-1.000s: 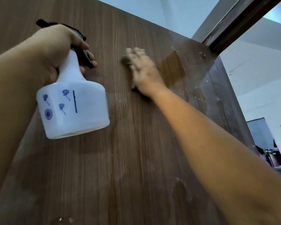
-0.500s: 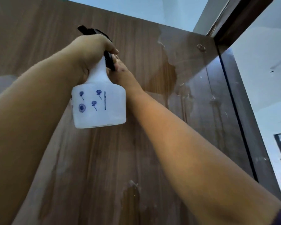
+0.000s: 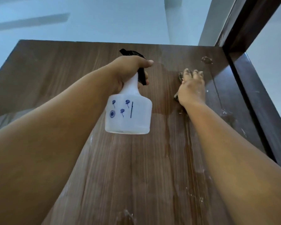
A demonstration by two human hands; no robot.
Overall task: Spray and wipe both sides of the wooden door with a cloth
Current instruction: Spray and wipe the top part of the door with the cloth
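Note:
The brown wooden door (image 3: pixel 136 168) fills the view, seen from below up to its top edge. Wet streaks run down its right part. My left hand (image 3: pixel 128 70) grips the neck and black trigger of a white spray bottle (image 3: pixel 128 114) with blue marks, held up in front of the door. My right hand (image 3: pixel 191 88) presses a dark cloth (image 3: pixel 180 76) flat against the upper right of the door; only the cloth's edges show past the fingers.
The dark door frame (image 3: pixel 258 111) runs down the right side, close to my right hand. A small round fitting (image 3: pixel 206 60) sits on the door near its top right corner. White ceiling and wall lie above and to the right.
My right hand has slid with the cloth to the right, from behind the bottle towards the door's right edge. The view has tilted up, showing the door's top edge.

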